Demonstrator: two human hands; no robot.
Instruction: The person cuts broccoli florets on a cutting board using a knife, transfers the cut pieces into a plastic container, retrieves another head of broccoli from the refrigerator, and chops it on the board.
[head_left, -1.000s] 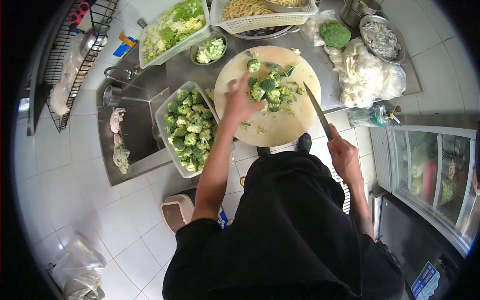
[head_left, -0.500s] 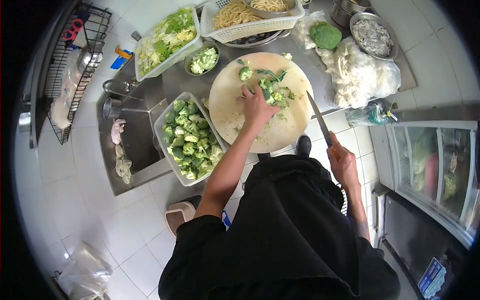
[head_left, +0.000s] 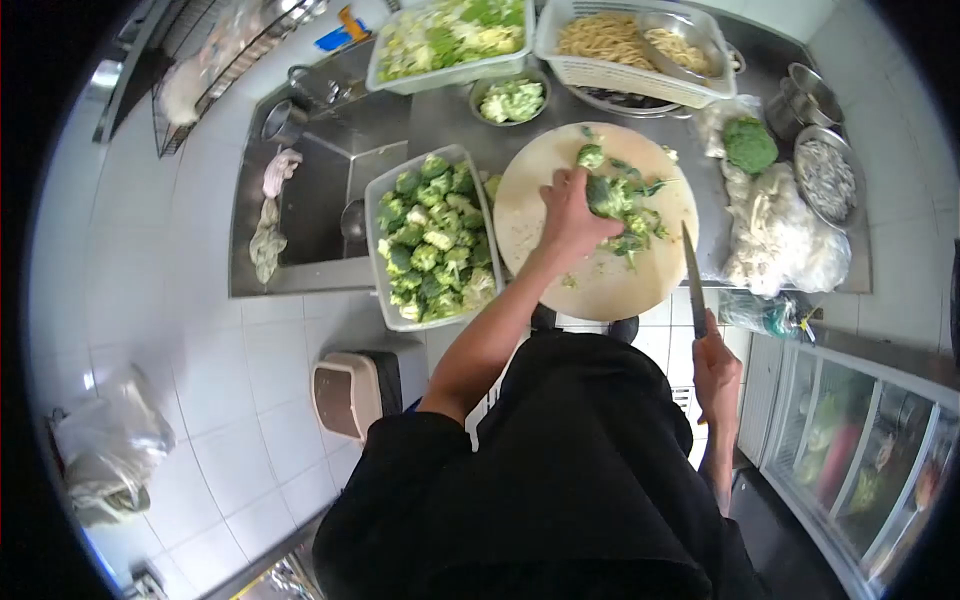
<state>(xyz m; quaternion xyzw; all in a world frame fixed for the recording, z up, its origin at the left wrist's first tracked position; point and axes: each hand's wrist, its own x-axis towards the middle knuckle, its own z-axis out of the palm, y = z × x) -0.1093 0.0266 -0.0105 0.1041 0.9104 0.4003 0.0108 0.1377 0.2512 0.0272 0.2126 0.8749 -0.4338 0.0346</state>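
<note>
My left hand (head_left: 577,218) rests on the round cutting board (head_left: 540,270), its fingers and thumb curled around a bunch of cut broccoli (head_left: 612,198). Leaves and small trimmings lie beside the bunch, and a separate broccoli floret (head_left: 590,156) sits just above my fingers. In my right hand (head_left: 717,372) is a knife (head_left: 694,280), gripped by the handle off the board's right side. Its blade points up and away from me, the tip near the board's right edge. Left of the board stands a plastic tub (head_left: 378,255) heaped with broccoli florets.
A sink (head_left: 315,210) lies to the left. Along the back are a tub of chopped cabbage (head_left: 455,40), a bowl of chopped greens (head_left: 512,102) and a basket (head_left: 625,75) of noodles. A whole broccoli head (head_left: 749,145) and bagged pale food (head_left: 785,235) sit at right.
The camera view has turned, so the counter appears shifted rightward and straighter. My left hand stays on the broccoli, and my right hand still holds the knife beside the board.
</note>
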